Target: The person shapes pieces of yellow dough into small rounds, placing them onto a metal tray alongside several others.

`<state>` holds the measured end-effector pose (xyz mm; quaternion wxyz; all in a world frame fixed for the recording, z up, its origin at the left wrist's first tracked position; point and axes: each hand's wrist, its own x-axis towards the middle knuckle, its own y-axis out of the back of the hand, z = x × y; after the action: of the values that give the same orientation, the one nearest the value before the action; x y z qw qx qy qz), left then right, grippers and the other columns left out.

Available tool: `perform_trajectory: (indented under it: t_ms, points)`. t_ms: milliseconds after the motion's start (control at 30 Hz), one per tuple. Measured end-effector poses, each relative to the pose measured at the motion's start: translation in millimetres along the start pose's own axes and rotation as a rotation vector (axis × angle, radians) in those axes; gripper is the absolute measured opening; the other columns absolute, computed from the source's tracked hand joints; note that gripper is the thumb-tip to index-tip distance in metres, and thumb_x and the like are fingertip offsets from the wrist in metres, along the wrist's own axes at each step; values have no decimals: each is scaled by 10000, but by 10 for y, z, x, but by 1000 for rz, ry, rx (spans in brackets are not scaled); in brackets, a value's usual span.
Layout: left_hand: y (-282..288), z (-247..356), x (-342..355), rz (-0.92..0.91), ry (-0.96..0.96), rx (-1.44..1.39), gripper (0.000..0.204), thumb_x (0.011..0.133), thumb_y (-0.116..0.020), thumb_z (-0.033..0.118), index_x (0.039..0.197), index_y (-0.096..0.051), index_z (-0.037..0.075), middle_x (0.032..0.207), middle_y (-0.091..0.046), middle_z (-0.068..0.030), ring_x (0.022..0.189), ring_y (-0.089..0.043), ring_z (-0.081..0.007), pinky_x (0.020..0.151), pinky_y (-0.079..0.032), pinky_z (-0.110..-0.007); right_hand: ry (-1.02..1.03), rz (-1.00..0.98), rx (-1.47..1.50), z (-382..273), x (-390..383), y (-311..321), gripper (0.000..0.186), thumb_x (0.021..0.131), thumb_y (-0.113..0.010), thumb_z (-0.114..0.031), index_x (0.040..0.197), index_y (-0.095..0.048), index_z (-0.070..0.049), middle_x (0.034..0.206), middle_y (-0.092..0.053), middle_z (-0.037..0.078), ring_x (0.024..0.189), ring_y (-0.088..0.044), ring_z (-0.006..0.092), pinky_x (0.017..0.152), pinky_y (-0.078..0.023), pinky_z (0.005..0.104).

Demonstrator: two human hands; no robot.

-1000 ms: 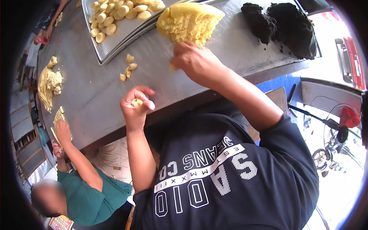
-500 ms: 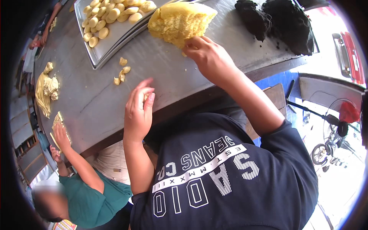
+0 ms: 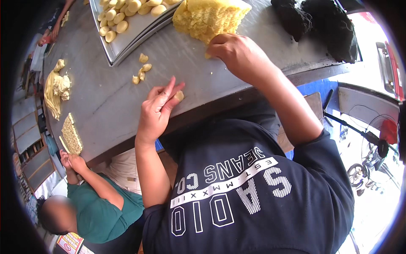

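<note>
Left to right: at the far left of the bench we see a heap of pale yellow dough, then a ribbed yellow slab with a co-worker's hands just below it. Next, metal tray, part out of view, with a batch of smooth round dough pieces in it; we'd call those formed. A few small dough scraps lie loose below the tray, not in it. Our left hand is above the bench near the edge, thumb and fingers closed on a small dough piece; not on the tray, so we'd count it unfinished. Big torn dough lump sits right of the tray; most of it looks undivided, so plenty left. Our right hand is at its lower edge, fingers pinched narrow on a dough bit; can't tell if that's torn free. Far right, a black crumbly mass on the bench, apart from both hands; can't tell the material.
</note>
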<state>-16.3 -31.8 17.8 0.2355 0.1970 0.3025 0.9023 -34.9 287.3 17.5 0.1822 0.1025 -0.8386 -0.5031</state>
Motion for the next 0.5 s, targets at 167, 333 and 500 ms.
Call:
perform_trajectory:
  t_ms: [167, 333, 500]
  points:
    - [-59, -170, -120, 35, 327, -454, 502, 995, -821, -82, 1487, -749, -10, 1101, -843, -69, 1052, -791, -134, 926, -676, -320, 166, -9, 44, -38, 134, -5, 168, 935, -751, -61, 1082, -832, -72, 1122, -781, 78, 1023, -772, 346, 905, -629, 478]
    - [-192, -110, -293, 139, 205, -245, 472, 991, -823, -82, 1453, -778, 6, 1080, -863, -96, 1031, -811, -165, 945, -650, -300, 179, -110, 248, -112, 21, 8, 72, 926, -768, -129, 958, -774, -65, 1144, -745, 75, 1113, -732, 319, 935, -619, 450]
    - [-295, -4, -192, 237, 18, 192, 447, 1034, -825, 24, 1476, -755, 5, 1237, -865, -159, 1131, -822, -284, 1060, -623, -400, 13, 167, 53, -405, -202, -286, 302, 915, -739, -95, 1216, -763, -93, 1320, -717, 68, 1140, -734, 317, 1017, -624, 417]
